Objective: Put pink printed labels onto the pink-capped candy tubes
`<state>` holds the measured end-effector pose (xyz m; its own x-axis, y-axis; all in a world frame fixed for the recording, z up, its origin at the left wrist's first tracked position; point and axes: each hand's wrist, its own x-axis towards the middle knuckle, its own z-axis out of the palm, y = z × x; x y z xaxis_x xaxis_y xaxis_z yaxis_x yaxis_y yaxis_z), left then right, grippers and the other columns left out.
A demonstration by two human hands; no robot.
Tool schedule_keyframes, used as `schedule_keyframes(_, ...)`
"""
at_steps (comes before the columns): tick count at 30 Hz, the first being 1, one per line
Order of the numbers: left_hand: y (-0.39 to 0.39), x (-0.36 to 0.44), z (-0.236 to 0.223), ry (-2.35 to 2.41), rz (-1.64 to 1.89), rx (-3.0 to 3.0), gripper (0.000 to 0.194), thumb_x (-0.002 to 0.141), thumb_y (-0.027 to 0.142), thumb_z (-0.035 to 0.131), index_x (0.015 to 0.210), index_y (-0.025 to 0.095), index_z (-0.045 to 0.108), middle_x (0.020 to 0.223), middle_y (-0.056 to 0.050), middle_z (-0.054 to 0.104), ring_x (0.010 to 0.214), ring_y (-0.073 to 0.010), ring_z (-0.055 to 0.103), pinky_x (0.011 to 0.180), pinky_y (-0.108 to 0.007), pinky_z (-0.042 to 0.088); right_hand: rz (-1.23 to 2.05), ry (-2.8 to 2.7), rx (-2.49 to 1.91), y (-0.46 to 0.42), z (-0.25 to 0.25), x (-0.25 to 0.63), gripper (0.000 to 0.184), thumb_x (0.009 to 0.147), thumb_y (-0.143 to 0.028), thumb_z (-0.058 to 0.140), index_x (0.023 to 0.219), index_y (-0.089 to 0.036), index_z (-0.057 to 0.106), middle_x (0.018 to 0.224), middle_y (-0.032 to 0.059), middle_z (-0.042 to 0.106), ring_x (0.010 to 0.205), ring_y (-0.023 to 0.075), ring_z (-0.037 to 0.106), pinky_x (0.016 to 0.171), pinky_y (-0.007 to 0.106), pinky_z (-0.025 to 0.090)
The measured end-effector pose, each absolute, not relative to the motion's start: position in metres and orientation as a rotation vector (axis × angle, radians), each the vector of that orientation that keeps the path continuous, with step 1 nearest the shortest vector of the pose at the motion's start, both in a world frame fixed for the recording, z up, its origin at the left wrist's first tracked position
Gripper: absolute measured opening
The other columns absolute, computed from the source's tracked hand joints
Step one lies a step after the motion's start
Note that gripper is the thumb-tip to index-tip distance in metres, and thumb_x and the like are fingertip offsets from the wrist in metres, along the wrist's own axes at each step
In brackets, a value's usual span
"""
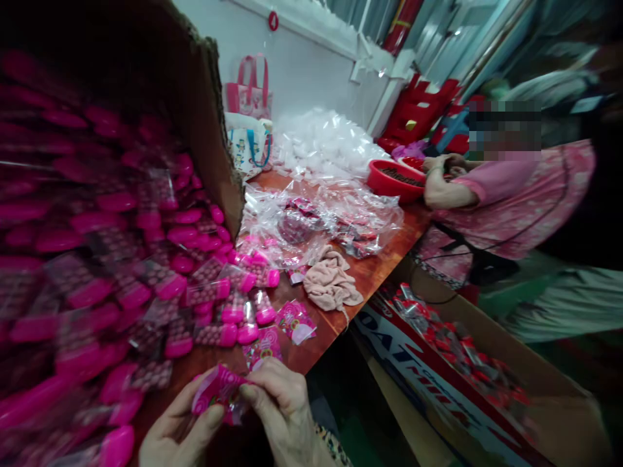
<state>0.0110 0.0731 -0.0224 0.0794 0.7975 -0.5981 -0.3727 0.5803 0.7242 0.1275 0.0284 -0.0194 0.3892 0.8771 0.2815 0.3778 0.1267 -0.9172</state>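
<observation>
Between my two hands, above the near table edge, is a printed pink plastic wrapper (219, 389). My left hand (187, 425) pinches its left side between thumb and fingers. On the other side, my right hand (282, 405) grips the wrapper's right end with thumb and forefinger. What is inside the wrapper, if anything, is hidden. Just beyond lie flat pink printed wrappers (296, 321). To the left spreads a heap of small clear bottles with pink caps (165, 279), filled with little pinkish balls; several have slid onto the table (324, 337).
A tipped cardboard box (214, 117) stands around the heap at left. A beige cloth (331, 282) and clear plastic bags (360, 217) lie farther back. At right, a co-worker (511, 194) handles things by a red basin (396, 180); below sits a carton (438, 376) of red-capped items.
</observation>
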Motion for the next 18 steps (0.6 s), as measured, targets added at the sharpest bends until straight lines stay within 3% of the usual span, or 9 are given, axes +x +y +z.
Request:
schedule_keyframes(5,0.067,0.000,-0.007,1.215,1.041,0.315,0.037,0.040,0.021,0.087,0.074,0.017,0.075,0.080,-0.005,0.075,0.074,-0.0197,0.069,0.067,-0.026,0.057,0.644,-1.354,-1.384,0.024,-0.013,0.122,0.032,0.091,-0.037,0.048,0.082,-0.017,0.071,0.063,0.0027,0.061,0.061,0.0140,0.055,0.057,0.024,0.044)
schedule_keyframes(9,0.068,-0.024,0.003,1.231,1.266,0.284,0.030,0.042,0.021,0.087,0.068,0.016,0.073,0.069,-0.002,0.073,0.065,-0.0128,0.066,0.066,-0.020,0.056,0.643,-1.366,-1.379,0.023,-0.020,0.120,0.023,0.091,-0.028,0.050,0.103,-0.019,0.067,0.071,0.0028,0.067,0.065,0.0141,0.062,0.059,0.024,0.050)
schedule_keyframes(12,0.068,-0.050,0.004,1.333,1.435,0.180,0.032,0.038,0.020,0.088,0.064,0.016,0.071,0.065,0.002,0.072,0.060,-0.0089,0.064,0.063,-0.015,0.054,0.563,-1.359,-1.491,0.026,-0.028,0.122,0.018,0.088,-0.022,0.054,0.100,-0.020,0.067,0.080,0.0042,0.070,0.071,0.0161,0.066,0.065,0.027,0.053)
schedule_keyframes(18,0.063,-0.074,-0.005,1.312,1.516,0.100,0.023,0.052,0.016,0.082,0.072,0.016,0.071,0.072,0.001,0.073,0.067,-0.0110,0.066,0.065,-0.019,0.056,0.321,-1.563,-1.518,0.041,-0.031,0.112,0.018,0.090,-0.025,0.052,0.100,-0.017,0.065,0.081,0.0061,0.067,0.072,0.0172,0.064,0.064,0.028,0.054)
